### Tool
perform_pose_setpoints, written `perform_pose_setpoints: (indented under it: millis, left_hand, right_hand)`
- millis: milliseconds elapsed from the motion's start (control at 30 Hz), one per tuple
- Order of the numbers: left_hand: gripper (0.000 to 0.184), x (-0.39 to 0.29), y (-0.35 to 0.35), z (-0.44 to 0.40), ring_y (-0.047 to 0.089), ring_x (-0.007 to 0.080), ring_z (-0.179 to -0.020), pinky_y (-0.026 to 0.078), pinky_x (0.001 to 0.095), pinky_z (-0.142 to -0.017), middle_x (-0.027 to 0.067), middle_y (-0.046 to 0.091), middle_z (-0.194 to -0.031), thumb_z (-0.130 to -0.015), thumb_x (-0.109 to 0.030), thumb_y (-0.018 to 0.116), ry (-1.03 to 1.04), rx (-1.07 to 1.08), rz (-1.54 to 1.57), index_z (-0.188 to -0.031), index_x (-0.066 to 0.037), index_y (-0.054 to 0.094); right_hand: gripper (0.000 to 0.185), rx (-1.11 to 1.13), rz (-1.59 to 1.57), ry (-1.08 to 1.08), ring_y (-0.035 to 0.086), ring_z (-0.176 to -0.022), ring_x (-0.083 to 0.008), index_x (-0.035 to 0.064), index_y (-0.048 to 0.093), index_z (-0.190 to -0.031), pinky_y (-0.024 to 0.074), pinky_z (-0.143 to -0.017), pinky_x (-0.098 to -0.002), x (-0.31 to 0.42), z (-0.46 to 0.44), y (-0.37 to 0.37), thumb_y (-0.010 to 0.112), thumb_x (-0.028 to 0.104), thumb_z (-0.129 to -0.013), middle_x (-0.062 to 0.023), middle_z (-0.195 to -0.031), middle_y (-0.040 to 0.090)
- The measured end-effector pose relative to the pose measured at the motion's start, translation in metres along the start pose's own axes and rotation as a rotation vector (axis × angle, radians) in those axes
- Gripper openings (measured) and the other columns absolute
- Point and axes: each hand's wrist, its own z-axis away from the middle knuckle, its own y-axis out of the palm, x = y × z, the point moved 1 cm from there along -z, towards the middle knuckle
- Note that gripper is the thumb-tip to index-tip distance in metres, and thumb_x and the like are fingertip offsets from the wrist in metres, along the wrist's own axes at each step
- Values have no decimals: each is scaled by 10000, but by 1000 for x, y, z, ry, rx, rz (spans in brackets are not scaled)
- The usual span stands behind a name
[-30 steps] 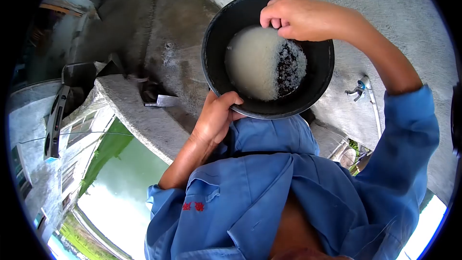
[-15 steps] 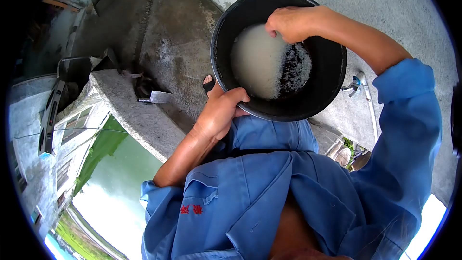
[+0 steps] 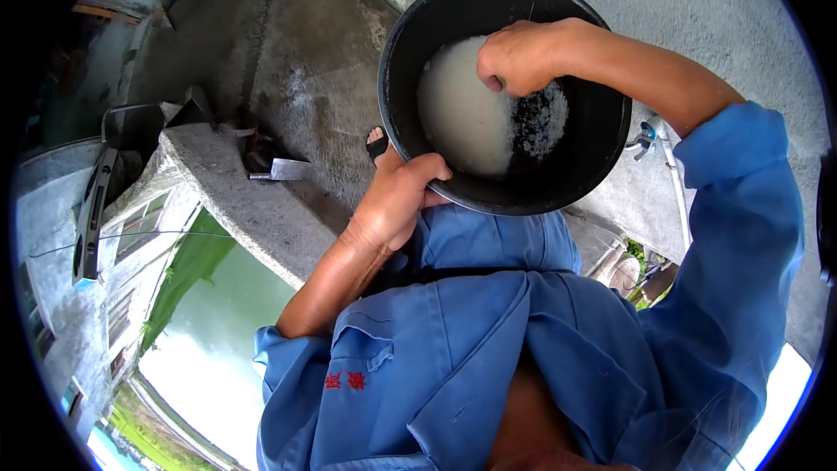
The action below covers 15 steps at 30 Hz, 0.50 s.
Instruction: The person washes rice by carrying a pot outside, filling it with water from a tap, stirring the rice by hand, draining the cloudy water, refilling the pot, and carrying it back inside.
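A black round bowl (image 3: 597, 135) hangs tilted in front of my body. Cloudy liquid (image 3: 458, 118) fills its left part, and white grains (image 3: 547, 122) are scattered over the dark bottom to the right. My left hand (image 3: 403, 196) grips the lower left rim, thumb over the edge. Inside the bowl, my right hand (image 3: 520, 57) is curled just above the cloudy liquid. Its fingertips are mostly hidden, and I cannot make out anything in them.
A cleaver (image 3: 283, 170) lies by the concrete ledge (image 3: 231, 179) on the left. Beyond the ledge is green water (image 3: 248, 283). A tap (image 3: 647, 135) on a white pipe stands right of the bowl. A sandalled foot (image 3: 377, 144) shows beside my left hand.
The bowl has shifted slightly right and tilts more toward me. My right hand has moved from near its upper rim down and deeper inside. My left hand keeps its grip.
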Motion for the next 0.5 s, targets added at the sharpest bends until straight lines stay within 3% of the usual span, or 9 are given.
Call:
perform_pose_setpoints:
  millis: [500]
  left_hand:
    - [246, 3, 6, 0, 572, 164, -752, 497, 305, -669, 92, 558, -866, -711, 9, 479, 22, -3, 25, -952, 54, 483]
  right_hand:
    - [239, -115, -5, -129, 558, -860, -297, 58, 597, -869, 446, -737, -374, 15, -15, 1, 543, 20, -640, -144, -853, 589]
